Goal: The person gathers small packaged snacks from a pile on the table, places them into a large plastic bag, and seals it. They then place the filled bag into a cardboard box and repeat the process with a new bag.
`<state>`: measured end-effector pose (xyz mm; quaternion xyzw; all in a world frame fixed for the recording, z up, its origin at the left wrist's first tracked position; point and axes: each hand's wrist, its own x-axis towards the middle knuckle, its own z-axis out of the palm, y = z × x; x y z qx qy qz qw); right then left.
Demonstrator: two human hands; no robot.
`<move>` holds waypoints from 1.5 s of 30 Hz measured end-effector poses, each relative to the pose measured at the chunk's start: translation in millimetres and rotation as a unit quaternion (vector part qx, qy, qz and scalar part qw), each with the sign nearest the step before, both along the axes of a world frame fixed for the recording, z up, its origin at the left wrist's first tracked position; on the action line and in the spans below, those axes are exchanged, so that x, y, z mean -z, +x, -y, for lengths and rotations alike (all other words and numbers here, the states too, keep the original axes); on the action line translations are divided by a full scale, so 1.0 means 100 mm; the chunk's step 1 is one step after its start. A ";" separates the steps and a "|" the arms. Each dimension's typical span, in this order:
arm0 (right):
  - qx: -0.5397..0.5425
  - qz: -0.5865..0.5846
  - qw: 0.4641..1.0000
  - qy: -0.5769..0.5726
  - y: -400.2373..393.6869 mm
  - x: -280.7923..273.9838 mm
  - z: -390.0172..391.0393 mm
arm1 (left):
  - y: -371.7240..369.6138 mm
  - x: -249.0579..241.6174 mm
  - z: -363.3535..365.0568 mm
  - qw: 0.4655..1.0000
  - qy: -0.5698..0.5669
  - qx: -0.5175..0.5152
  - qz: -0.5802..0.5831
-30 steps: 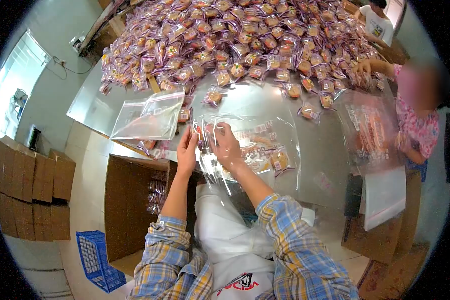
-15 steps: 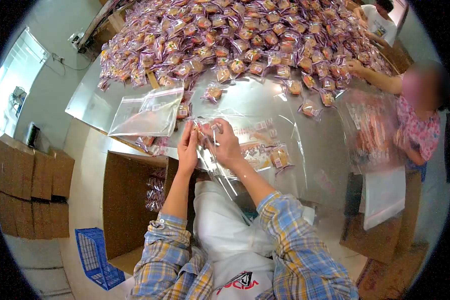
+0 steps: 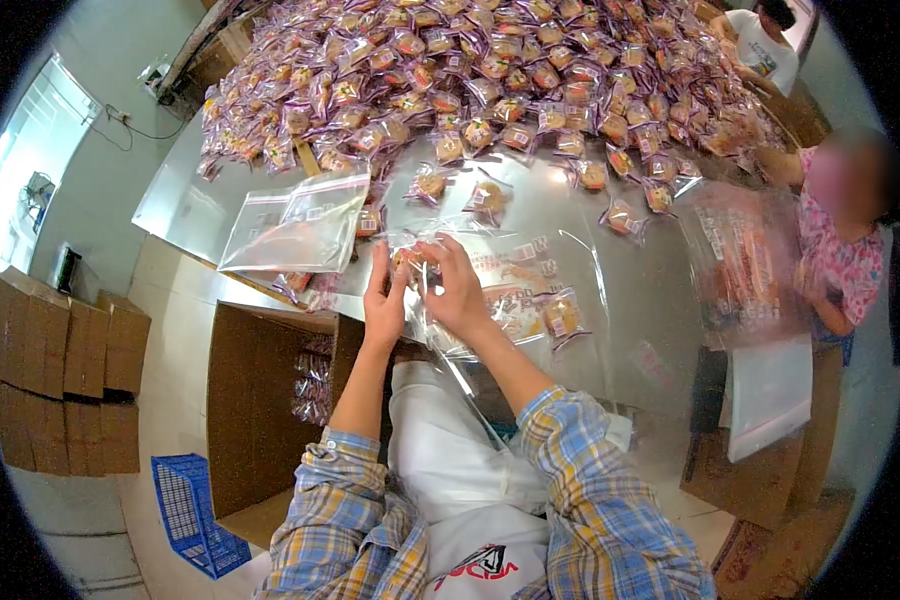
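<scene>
Near the table's front edge, my left hand [image 3: 387, 292] and my right hand [image 3: 456, 292] hold a wrapped snack [image 3: 410, 257] between their fingers, among shiny clear plastic. A printed clear bag [image 3: 505, 308] lies flat beside my right hand, with a wrapped snack [image 3: 561, 315] on its right part. Left of my hands lies a clear zip bag [image 3: 295, 225]. A single wrapped snack [image 3: 488, 197] lies just beyond my right hand, and another [image 3: 427, 186] beside it. The large pile of wrapped snacks [image 3: 490, 75] covers the table's far part.
An open cardboard box [image 3: 260, 400] stands below the table at left, with a blue crate [image 3: 195, 515] beside it. Stacked boxes [image 3: 65, 370] are further left. A co-worker in a pink top [image 3: 845, 240] stands at right near printed bags [image 3: 745, 265]; another person [image 3: 765, 50] is behind.
A wrapped snack now lies on the table beyond my right hand, where none lay before. My hands have shifted slightly. The co-worker's extended hand has moved away from the pile's front edge.
</scene>
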<state>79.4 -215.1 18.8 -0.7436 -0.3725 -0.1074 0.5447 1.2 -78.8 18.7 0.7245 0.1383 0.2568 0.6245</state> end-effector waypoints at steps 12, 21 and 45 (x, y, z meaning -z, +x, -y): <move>-0.009 -0.109 0.992 0.059 0.03 -0.06 -0.02 | -0.02 0.06 0.05 0.995 -0.085 0.030 0.031; -0.037 -0.097 0.995 -0.001 0.06 -0.06 -0.01 | -0.05 -0.02 0.08 0.995 -0.094 0.018 0.031; -0.080 -0.129 0.987 0.059 0.01 -0.07 0.06 | 0.04 0.01 -0.02 0.985 -0.134 -0.104 0.002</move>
